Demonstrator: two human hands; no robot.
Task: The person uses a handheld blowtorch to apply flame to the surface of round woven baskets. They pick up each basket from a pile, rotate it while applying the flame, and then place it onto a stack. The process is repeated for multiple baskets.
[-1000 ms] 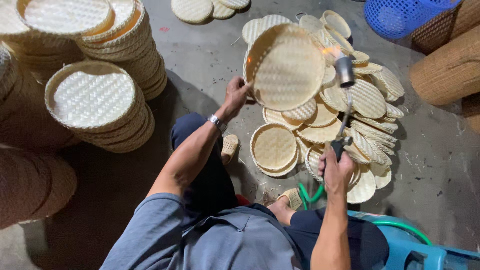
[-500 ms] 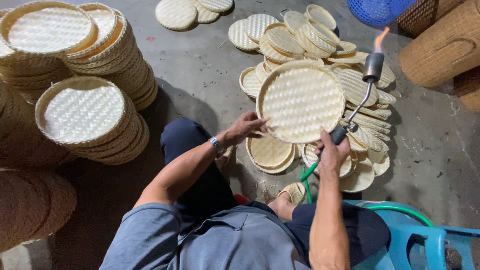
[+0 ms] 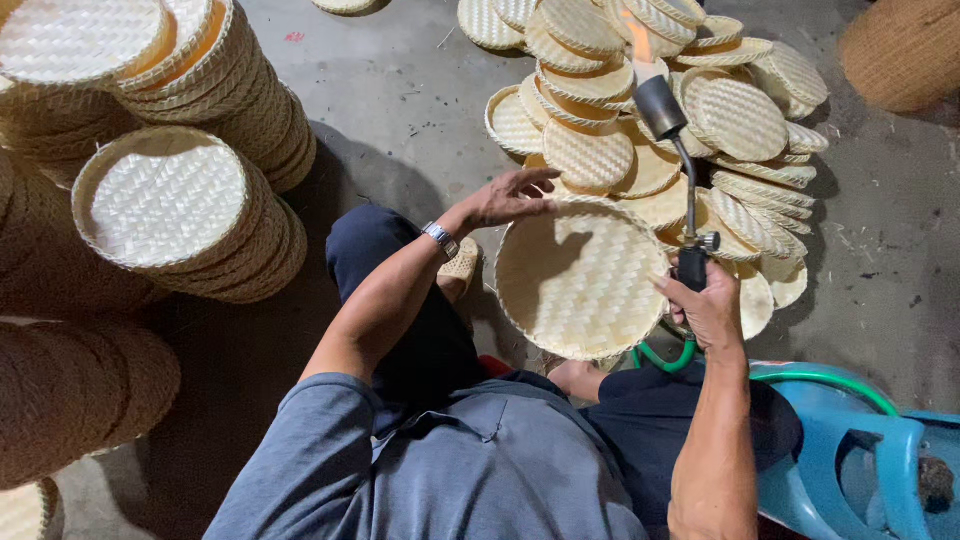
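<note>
— What did your hands have hold of?

— My left hand [image 3: 515, 195] lay open, fingers spread, on the far rim of a round, shallow, pale woven bamboo tray [image 3: 582, 280], steadying it in front of my knees. My right hand [image 3: 708, 305] was closed around the black grip of a gas torch with a thin metal neck [image 3: 683, 185], just beside the tray's right edge.

— Was the torch lit?

— Yes. A small orange flame [image 3: 640, 45] stood at its dark nozzle, pointing away from me, over the heap of similar woven trays [image 3: 740, 120] lying loose on the grey concrete floor [image 3: 400, 110].

— And around you?

— A green hose [image 3: 665, 360] curled under my right hand. Tall stacks of round woven baskets [image 3: 165, 195] stood to my left, and a blue plastic stool [image 3: 860, 450] sat at my right side.
</note>
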